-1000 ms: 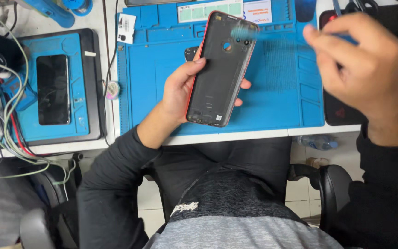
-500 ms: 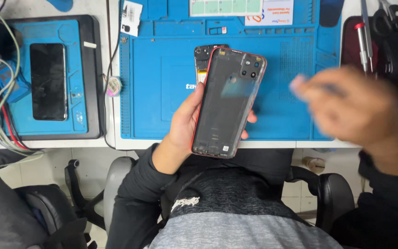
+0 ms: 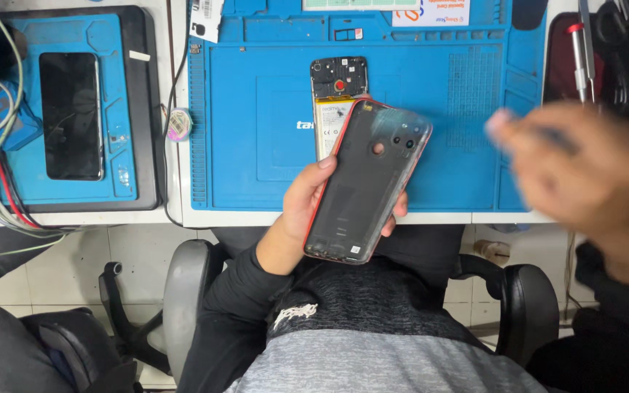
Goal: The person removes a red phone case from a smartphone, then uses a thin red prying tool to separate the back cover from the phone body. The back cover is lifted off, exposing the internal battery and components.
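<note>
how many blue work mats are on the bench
2. The large blue mat lies in the middle, under the opened phone. The small blue mat lies at the left, with a dark phone on it. Others may lie out of frame.

1. The back cover [image 3: 364, 185] is a dark, see-through phone shell with a red rim and camera cut-outs near its top. It is held inner side up, its top tilted toward 1 o'clock.
2. The opened phone [image 3: 338, 98] lies flat on the mat at 11 o'clock of the cover, battery and circuit board exposed, its lower part hidden behind the cover.
</note>
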